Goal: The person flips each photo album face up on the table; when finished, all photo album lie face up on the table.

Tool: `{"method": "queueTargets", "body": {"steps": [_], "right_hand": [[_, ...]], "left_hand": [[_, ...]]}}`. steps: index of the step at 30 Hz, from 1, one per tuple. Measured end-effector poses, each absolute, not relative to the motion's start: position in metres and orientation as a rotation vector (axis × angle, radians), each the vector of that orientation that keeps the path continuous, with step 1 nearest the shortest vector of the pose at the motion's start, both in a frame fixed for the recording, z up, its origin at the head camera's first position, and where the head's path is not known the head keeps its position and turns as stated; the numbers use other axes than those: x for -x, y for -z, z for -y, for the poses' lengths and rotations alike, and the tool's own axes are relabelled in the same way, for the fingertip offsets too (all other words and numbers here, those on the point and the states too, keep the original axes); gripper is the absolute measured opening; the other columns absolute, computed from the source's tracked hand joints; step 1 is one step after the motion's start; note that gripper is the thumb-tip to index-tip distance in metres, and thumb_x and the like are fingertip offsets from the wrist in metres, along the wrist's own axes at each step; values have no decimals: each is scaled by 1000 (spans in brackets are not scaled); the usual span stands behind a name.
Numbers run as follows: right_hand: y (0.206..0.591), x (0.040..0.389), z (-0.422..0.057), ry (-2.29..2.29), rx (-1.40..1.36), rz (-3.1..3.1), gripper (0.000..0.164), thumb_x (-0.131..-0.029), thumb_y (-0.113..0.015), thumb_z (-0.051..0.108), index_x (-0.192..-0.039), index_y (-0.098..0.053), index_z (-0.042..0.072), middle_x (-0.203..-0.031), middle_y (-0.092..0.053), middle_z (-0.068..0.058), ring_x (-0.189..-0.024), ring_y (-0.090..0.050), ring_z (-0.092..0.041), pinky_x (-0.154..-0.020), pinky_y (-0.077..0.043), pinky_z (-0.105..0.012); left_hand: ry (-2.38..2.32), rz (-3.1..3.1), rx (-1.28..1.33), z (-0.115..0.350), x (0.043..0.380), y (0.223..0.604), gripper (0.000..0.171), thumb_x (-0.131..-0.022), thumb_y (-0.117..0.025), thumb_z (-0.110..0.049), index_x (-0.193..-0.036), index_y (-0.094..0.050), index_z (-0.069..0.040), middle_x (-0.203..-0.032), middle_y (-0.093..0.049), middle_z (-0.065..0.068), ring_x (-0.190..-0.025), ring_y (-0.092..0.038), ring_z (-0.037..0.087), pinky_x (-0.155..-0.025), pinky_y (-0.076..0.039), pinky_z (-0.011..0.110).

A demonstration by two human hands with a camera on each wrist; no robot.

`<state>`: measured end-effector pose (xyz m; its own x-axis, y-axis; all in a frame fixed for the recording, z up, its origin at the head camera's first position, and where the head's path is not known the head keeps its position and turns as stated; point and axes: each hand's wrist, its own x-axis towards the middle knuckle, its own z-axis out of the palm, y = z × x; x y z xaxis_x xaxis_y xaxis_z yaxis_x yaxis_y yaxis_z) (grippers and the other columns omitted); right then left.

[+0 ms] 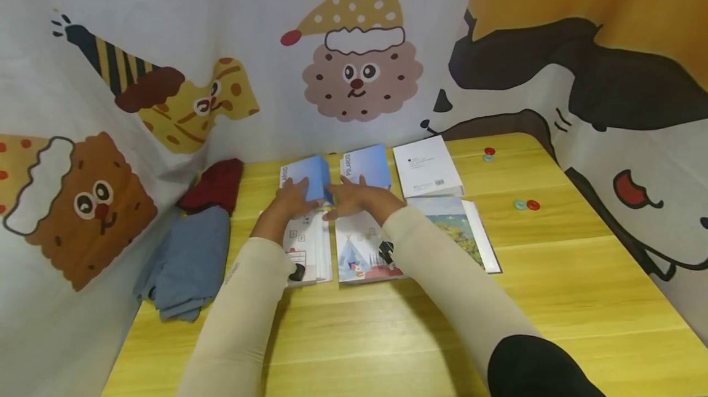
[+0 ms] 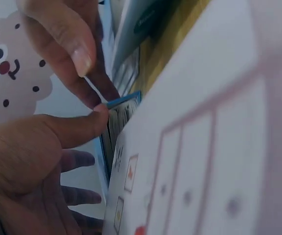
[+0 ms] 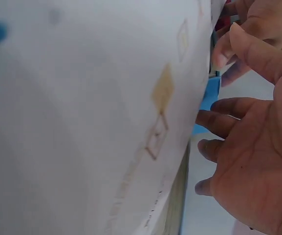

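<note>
Two blue-covered albums marked POLAROID lie at the back of the yellow table: a left blue album [image 1: 301,169] and a right blue album [image 1: 372,160]. My left hand [image 1: 294,200] reaches over the left one with fingers spread; its thumb is at the album's page-edge corner [image 2: 116,115] in the left wrist view. Between the two albums, my right hand [image 1: 359,196] extends its fingers to the left album's right side. Its palm faces the right wrist camera, fingers loosely extended. Below the hands lie a white illustrated book [image 1: 310,255] and a tent-picture book [image 1: 354,255].
To the right are a white book [image 1: 426,166] and a landscape-covered book [image 1: 459,231]. Small red and green discs [image 1: 527,204] lie farther right, with another pair [image 1: 489,154] behind. Folded grey-blue cloth [image 1: 188,262] and dark red cloth [image 1: 216,185] sit left. A cartoon curtain [image 1: 221,10] borders the table.
</note>
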<state>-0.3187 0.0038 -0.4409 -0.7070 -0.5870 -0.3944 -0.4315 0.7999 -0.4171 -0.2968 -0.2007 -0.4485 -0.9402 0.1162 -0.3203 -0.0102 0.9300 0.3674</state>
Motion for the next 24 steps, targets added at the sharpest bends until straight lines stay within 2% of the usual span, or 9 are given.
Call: {"method": "queueTargets", "body": {"steps": [8, 14, 20, 24], "right_hand": [[446, 321, -7, 413, 736, -2435, 100, -101, -68, 64, -177, -16, 26, -185, -18, -2, -173, 9, -32, -131, 19, -69], [450, 320, -6, 414, 761, -2421, 99, -101, -67, 64, -177, -16, 26, -184, -20, -3, -173, 11, -33, -132, 20, -68], [450, 316, -9, 476, 768, -2419, 100, -101, -68, 63, -177, -14, 28, -185, -17, -6, -173, 11, -33, -133, 18, -65], [447, 313, -12, 536, 768, -2424, 100, -101, -67, 63, -177, -11, 29, -185, -13, -8, -173, 5, -37, -135, 11, -67]], "left_hand": [[-541, -2802, -42, 196, 293, 459, 81, -113, -58, -44, -176, -19, -11, -180, -8, 32, -162, -11, 67, -131, -20, 76], [-577, -2858, -18, 194, 292, 465, 75, -113, -60, -36, -173, -27, -6, -179, -17, 32, -162, -20, 62, -134, -22, 68], [-613, -2851, -4, 193, 293, 465, 73, -114, -58, -31, -173, -25, -4, -179, -17, 32, -163, -20, 61, -135, -21, 66], [-615, -2850, -46, 192, 294, 463, 72, -116, -53, -30, -175, -20, -5, -178, -19, 33, -164, -22, 57, -136, -22, 65]]}}
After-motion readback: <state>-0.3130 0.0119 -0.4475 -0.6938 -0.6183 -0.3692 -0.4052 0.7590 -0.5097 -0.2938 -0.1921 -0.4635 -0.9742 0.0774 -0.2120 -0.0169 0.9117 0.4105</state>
